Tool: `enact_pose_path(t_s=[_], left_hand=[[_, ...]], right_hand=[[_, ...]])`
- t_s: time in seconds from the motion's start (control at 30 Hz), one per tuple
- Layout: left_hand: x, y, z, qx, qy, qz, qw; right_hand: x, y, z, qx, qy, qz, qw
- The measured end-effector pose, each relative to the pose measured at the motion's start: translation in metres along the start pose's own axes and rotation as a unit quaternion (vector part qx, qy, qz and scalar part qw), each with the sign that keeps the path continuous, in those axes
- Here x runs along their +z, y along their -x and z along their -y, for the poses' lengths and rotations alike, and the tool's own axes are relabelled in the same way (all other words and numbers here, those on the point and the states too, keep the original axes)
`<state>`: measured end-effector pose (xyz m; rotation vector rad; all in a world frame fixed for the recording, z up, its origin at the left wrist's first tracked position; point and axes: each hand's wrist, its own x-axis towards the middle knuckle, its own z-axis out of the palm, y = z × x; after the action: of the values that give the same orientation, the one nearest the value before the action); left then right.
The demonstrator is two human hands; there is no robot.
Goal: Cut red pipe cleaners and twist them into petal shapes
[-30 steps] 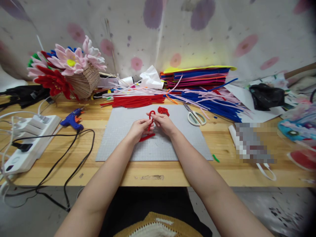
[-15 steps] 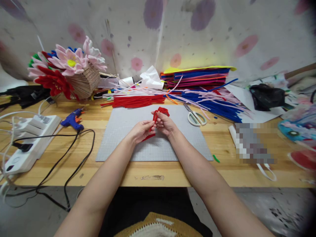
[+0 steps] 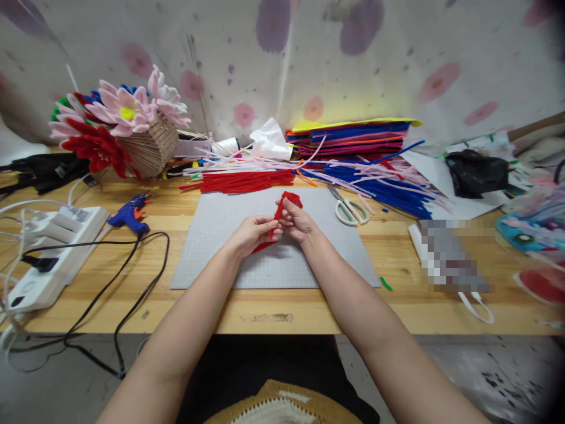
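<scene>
Over the grey cutting mat (image 3: 216,241), my right hand (image 3: 296,221) is closed around a bunched piece of red pipe cleaners (image 3: 292,199). My left hand (image 3: 256,231) pinches a red strand of it between thumb and fingers, just left of the right hand. The two hands nearly touch. Part of the red piece is hidden behind the fingers, so its full shape cannot be made out. Another red length (image 3: 263,247) shows below the left hand, on or just above the mat. A pile of straight red pipe cleaners (image 3: 247,181) lies behind the mat.
Scissors (image 3: 348,209) lie at the mat's right rear edge. Blue pipe cleaners (image 3: 397,191) and a colourful stack (image 3: 353,140) are at the back. On the left are a blue glue gun (image 3: 130,215), a white power strip (image 3: 62,253), cables and a basket of fuzzy flowers (image 3: 145,144).
The red strand between my hands now looks straighter and slants up from the left fingers to the right thumb. Both hands have stayed almost in place.
</scene>
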<state>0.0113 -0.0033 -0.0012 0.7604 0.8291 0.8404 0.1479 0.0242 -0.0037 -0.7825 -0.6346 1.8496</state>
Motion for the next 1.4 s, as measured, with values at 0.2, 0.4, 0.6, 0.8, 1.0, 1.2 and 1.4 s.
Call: enact_pose_path(t_s=[0.2, 0.4, 0.6, 0.8, 1.0, 1.2, 1.4], left_hand=[[0.001, 0.001, 0.002, 0.027, -0.068, -0.007, 0.997], [0.0, 0.001, 0.002, 0.041, -0.113, 0.01, 0.993], [0.0, 0.001, 0.004, 0.027, -0.08, 0.049, 0.995], [-0.001, -0.002, 0.005, 0.029, -0.074, 0.003, 0.997], [0.0, -0.001, 0.003, 0.075, -0.136, -0.081, 0.984], [-0.005, -0.003, -0.003, 0.128, -0.192, -0.119, 0.966], [-0.038, -0.005, -0.014, 0.204, -0.42, -0.316, 0.826]], right_hand=[[-0.002, -0.003, -0.001, -0.005, 0.0, 0.016, 1.0], [-0.003, -0.002, -0.001, -0.02, 0.006, 0.03, 0.999], [-0.002, -0.001, 0.002, -0.054, -0.006, 0.02, 0.998], [0.003, -0.002, -0.001, -0.057, 0.008, 0.005, 0.998], [0.005, -0.004, -0.002, -0.1, 0.097, -0.014, 0.99], [0.003, -0.01, -0.011, -0.15, 0.213, -0.036, 0.965], [-0.003, -0.009, -0.018, -0.237, 0.606, -0.009, 0.76]])
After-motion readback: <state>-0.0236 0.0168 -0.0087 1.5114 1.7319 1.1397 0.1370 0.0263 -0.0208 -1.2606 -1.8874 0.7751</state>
